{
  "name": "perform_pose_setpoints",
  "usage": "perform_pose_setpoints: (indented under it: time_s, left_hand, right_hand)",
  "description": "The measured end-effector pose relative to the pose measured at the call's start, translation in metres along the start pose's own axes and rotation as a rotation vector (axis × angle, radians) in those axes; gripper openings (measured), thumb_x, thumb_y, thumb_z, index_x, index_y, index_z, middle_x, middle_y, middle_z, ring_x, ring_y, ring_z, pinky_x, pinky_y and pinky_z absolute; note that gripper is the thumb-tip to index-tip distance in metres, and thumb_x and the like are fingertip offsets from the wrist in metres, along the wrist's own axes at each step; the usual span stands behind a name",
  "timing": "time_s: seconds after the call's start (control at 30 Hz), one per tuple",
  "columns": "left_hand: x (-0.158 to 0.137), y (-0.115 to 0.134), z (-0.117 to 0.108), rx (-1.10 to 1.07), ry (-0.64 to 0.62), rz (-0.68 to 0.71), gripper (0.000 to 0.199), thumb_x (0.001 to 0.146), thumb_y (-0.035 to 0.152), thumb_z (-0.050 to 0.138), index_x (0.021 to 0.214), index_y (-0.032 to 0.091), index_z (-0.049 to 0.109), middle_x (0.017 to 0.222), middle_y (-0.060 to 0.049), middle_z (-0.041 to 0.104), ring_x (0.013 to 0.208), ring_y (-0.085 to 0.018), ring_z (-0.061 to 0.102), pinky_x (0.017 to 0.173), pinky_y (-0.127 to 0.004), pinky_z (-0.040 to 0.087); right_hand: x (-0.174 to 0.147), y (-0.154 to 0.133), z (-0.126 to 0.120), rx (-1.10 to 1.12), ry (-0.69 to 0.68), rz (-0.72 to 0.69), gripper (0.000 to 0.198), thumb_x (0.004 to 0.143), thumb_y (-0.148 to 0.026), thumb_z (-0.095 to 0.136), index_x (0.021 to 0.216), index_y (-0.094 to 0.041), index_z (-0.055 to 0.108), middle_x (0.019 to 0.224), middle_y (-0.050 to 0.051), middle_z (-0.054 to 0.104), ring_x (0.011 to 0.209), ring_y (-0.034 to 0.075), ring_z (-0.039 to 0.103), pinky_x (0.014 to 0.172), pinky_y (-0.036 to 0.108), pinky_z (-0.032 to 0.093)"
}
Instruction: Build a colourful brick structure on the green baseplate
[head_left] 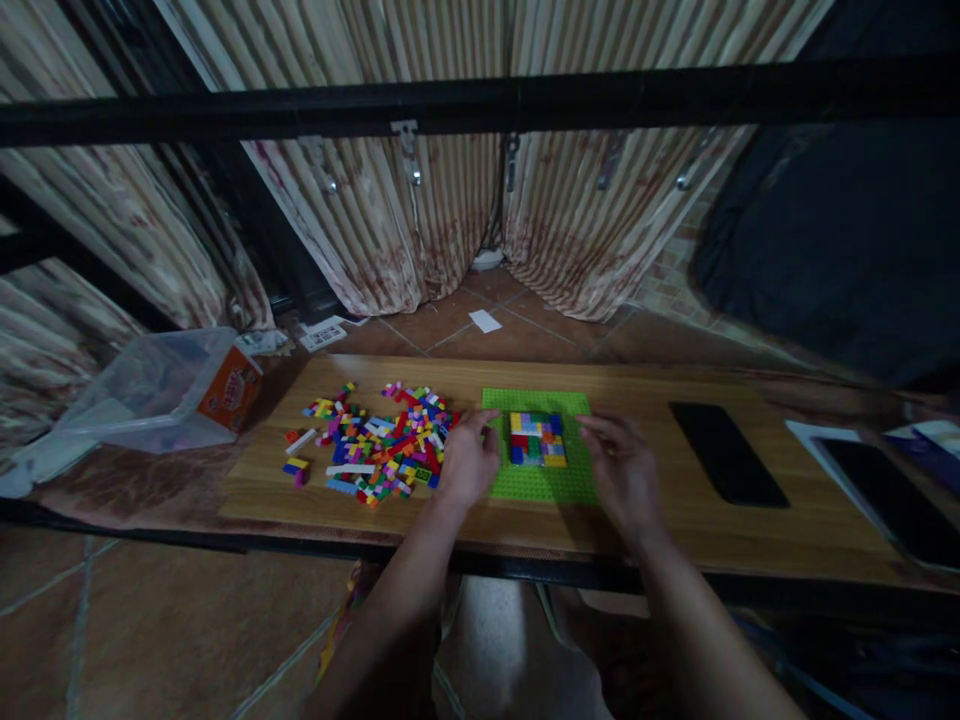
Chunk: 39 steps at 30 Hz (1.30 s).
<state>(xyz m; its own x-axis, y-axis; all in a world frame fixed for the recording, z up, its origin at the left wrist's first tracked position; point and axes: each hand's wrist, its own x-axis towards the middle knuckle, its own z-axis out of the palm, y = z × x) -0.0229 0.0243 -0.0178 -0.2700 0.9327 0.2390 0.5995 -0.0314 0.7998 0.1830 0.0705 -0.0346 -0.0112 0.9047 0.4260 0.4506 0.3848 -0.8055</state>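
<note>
A green studded baseplate [551,488] lies on the wooden tabletop between my hands. On its middle sits a roughly square patchwork of toy building bricks [538,440] in yellow, blue, red, green, orange and white. My left hand [471,462] is over the plate's left edge, its index finger and thumb apart and nothing visible between them. Over the right edge is my right hand [624,468], fingers stretched toward the bricks without touching them. Nothing shows in its fingers. Left of my left hand spreads a heap of loose bricks [390,440] in many colours.
A clear plastic box [157,390] with an orange label lies left of the board. To the right are a black phone-like slab [727,453] and a dark tablet-like device [892,495]. A black metal bar [480,108] crosses in front of striped curtains [420,220].
</note>
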Motion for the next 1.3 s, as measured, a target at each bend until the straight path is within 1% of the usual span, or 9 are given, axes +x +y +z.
perform_pose_setpoints:
  time_s: [0.1, 0.2, 0.3, 0.4, 0.53, 0.67, 0.97, 1.07, 1.3]
  left_hand:
    - [0.014, -0.01, -0.019, -0.144, 0.188, -0.063, 0.029, 0.082, 0.01, 0.053, 0.106, 0.014, 0.069, 0.103, -0.01, 0.072, 0.095, -0.02, 0.067, 0.09, -0.035, 0.052]
    - [0.024, -0.018, -0.04, -0.367, 0.398, -0.149, 0.022, 0.079, 0.014, 0.059, 0.098, 0.013, 0.07, 0.096, -0.009, 0.073, 0.09, -0.018, 0.068, 0.086, -0.032, 0.052]
    - [0.026, -0.021, -0.057, -0.605, 0.566, -0.227, 0.02, 0.072, 0.019, 0.067, 0.091, 0.013, 0.069, 0.089, -0.006, 0.073, 0.082, -0.015, 0.067, 0.077, -0.026, 0.052]
    - [0.023, -0.022, -0.07, -0.796, 0.625, -0.304, 0.024, 0.067, 0.022, 0.071, 0.089, 0.014, 0.068, 0.082, -0.003, 0.071, 0.067, -0.01, 0.063, 0.063, -0.02, 0.048]
    - [0.018, -0.022, -0.081, -0.962, 0.588, -0.39, 0.026, 0.063, 0.021, 0.072, 0.087, 0.014, 0.066, 0.079, -0.001, 0.069, 0.06, -0.006, 0.059, 0.056, -0.017, 0.042]
    - [0.016, -0.024, -0.088, -0.982, 0.567, -0.413, 0.026, 0.064, 0.024, 0.072, 0.087, 0.014, 0.065, 0.079, -0.001, 0.068, 0.062, -0.006, 0.059, 0.058, -0.017, 0.043]
    - [0.013, -0.027, -0.095, -1.012, 0.523, -0.459, 0.023, 0.067, 0.022, 0.072, 0.087, 0.013, 0.067, 0.078, -0.002, 0.068, 0.061, -0.006, 0.059, 0.056, -0.016, 0.043]
    - [0.013, -0.03, -0.09, -0.869, 0.387, -0.467, 0.022, 0.068, 0.026, 0.072, 0.085, 0.014, 0.069, 0.076, -0.001, 0.068, 0.062, -0.008, 0.058, 0.059, -0.019, 0.043]
    - [0.009, -0.033, -0.075, -0.521, -0.021, -0.275, 0.019, 0.077, 0.033, 0.067, 0.079, 0.015, 0.072, 0.068, 0.001, 0.065, 0.061, -0.01, 0.054, 0.059, -0.022, 0.043]
  right_hand:
    - [0.002, -0.005, -0.003, 0.084, 0.093, 0.048, 0.028, 0.085, -0.041, 0.057, 0.094, -0.019, 0.073, 0.099, 0.01, 0.068, 0.089, 0.022, 0.065, 0.076, 0.037, 0.052]
    - [-0.001, -0.018, 0.005, 0.086, 0.079, 0.014, 0.025, 0.086, -0.039, 0.056, 0.092, -0.02, 0.072, 0.095, 0.008, 0.069, 0.089, 0.021, 0.065, 0.077, 0.036, 0.051]
    - [-0.009, -0.039, 0.021, 0.061, -0.052, -0.06, 0.023, 0.088, -0.036, 0.054, 0.092, -0.022, 0.072, 0.097, 0.008, 0.069, 0.09, 0.021, 0.064, 0.076, 0.035, 0.052]
    - [-0.022, -0.057, 0.038, 0.029, -0.231, -0.146, 0.022, 0.09, -0.032, 0.051, 0.094, -0.024, 0.071, 0.097, 0.006, 0.069, 0.09, 0.021, 0.065, 0.08, 0.036, 0.051]
    - [-0.04, -0.068, 0.059, -0.065, -0.433, -0.23, 0.021, 0.09, -0.028, 0.051, 0.097, -0.025, 0.07, 0.096, 0.005, 0.07, 0.089, 0.021, 0.066, 0.081, 0.037, 0.051]
    - [-0.052, -0.069, 0.076, -0.165, -0.531, -0.246, 0.022, 0.086, -0.029, 0.057, 0.104, -0.024, 0.068, 0.099, 0.006, 0.068, 0.088, 0.023, 0.065, 0.079, 0.038, 0.051]
    - [-0.055, -0.072, 0.097, -0.367, -0.504, -0.241, 0.03, 0.084, -0.032, 0.056, 0.11, -0.02, 0.066, 0.095, 0.01, 0.07, 0.089, 0.027, 0.064, 0.078, 0.041, 0.051]
    - [-0.056, -0.07, 0.1, -0.361, -0.451, -0.243, 0.029, 0.084, -0.025, 0.051, 0.108, -0.021, 0.066, 0.091, 0.009, 0.07, 0.084, 0.026, 0.064, 0.076, 0.04, 0.051]
    - [-0.05, -0.077, 0.091, -0.209, -0.318, -0.182, 0.032, 0.088, -0.024, 0.046, 0.115, -0.023, 0.063, 0.097, 0.007, 0.07, 0.085, 0.022, 0.066, 0.078, 0.036, 0.052]
